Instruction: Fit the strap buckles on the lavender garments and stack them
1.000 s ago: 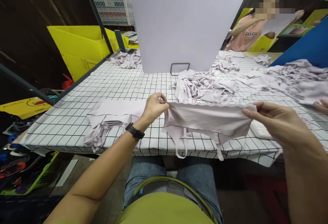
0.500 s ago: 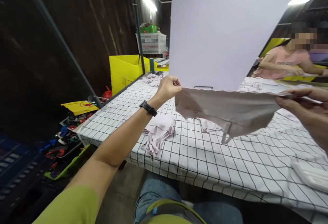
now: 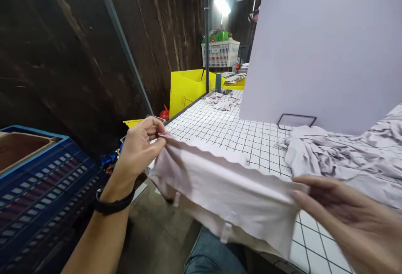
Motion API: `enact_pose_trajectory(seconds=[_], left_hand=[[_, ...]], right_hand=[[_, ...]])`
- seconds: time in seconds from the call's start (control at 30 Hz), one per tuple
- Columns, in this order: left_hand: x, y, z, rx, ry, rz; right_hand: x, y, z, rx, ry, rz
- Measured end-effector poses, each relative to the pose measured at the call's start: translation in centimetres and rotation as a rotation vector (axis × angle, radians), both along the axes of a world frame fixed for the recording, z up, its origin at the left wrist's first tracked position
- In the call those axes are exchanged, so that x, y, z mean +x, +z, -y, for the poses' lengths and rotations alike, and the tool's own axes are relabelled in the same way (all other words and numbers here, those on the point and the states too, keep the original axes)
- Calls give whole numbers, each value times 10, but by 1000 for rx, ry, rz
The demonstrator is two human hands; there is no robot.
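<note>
A pale pink, stretchy garment (image 3: 216, 182), resembling underwear, is spread between my hands over the table's front edge. Its scalloped upper edge slopes down to the right, and small light loops or tabs hang at its lower side. My left hand (image 3: 141, 144), wearing a black wristband, pinches the upper left corner. At the other end, my right hand (image 3: 345, 207) grips the right corner between thumb and fingers; it is slightly blurred. Part of a flat stack of similar fabric (image 3: 220, 150) shows on the table behind the garment.
A loose heap of pale garments (image 3: 339, 152) lies on the grid-patterned tablecloth (image 3: 194, 119), before a large white panel (image 3: 320, 48) on a wire stand. Blue crates (image 3: 47, 190) stand at the left. A yellow bin (image 3: 185, 92) and a smaller garment pile (image 3: 221, 100) are farther back.
My view has turned left. Both hands have brought the garment lower and toward the table's front left, and it now tilts down to the right. The other person is out of view.
</note>
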State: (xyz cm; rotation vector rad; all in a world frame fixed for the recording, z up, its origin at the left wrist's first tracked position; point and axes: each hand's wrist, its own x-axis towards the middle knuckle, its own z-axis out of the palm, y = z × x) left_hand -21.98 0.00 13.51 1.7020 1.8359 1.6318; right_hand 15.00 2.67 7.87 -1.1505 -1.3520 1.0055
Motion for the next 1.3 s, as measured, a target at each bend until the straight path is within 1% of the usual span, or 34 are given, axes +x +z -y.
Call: enact_pose_trajectory(seconds=[0.07, 0.13, 0.17, 0.2, 0.23, 0.3, 0.33, 0.37, 0.43, 0.5, 0.57, 0.63, 0.7, 0.8, 0.9, 0.93, 1.0, 1.07, 1.13, 1.2, 1.3], left_hand=[[-20, -16, -13, -118, -2, -38], [-31, -37, -39, -298, -5, -108], [-34, -48, -55, -388, 7, -154], [-34, -59, -72, -480, 43, -220], [-33, -70, -88, -521, 60, -245], [-29, -89, -119, -572, 96, -277], [-27, -97, -133, -591, 111, -289], [-25, -104, -145, -609, 125, -302], [-23, -113, -163, -645, 147, -329], [-22, -121, -177, -679, 164, -358], [-23, -128, -185, -711, 179, -392], [-22, -134, -188, -730, 182, -432], [-20, -136, -185, -728, 173, -473], [-14, -131, -172, -693, 161, -518], [-8, -127, -161, -618, 166, -554], [-5, -128, -159, -545, 165, -612], [9, -131, -158, -420, 85, -650], [36, -134, -155, -289, -62, -634], [75, -134, -149, -198, -243, -576], [120, -132, -141, -178, -427, -505], [181, -129, -133, -217, -615, -431]], right_hand=[[-28, -15, -18, -78, 104, 26], [-48, -35, -44, -148, 177, 39], [-55, -47, -57, -174, 186, 47], [-61, -59, -71, -189, 172, 67], [-65, -72, -83, -191, 144, 106], [-70, -92, -105, -167, 68, 225], [-71, -99, -113, -151, 36, 291], [-72, -104, -119, -132, 11, 351], [-73, -108, -129, -98, -19, 427], [-76, -109, -138, -72, -37, 455], [-81, -110, -147, -59, -49, 464], [-88, -114, -154, -49, -60, 464], [-93, -118, -156, -32, -71, 462], [-92, -118, -146, 1, -72, 458], [-73, -113, -131, 59, -81, 489], [-61, -111, -128, 77, -110, 509], [-30, -107, -127, 99, -220, 550], [7, -103, -130, 98, -365, 581], [40, -103, -135, 74, -465, 598], [64, -104, -135, 44, -478, 599], [78, -99, -121, 33, -382, 571]])
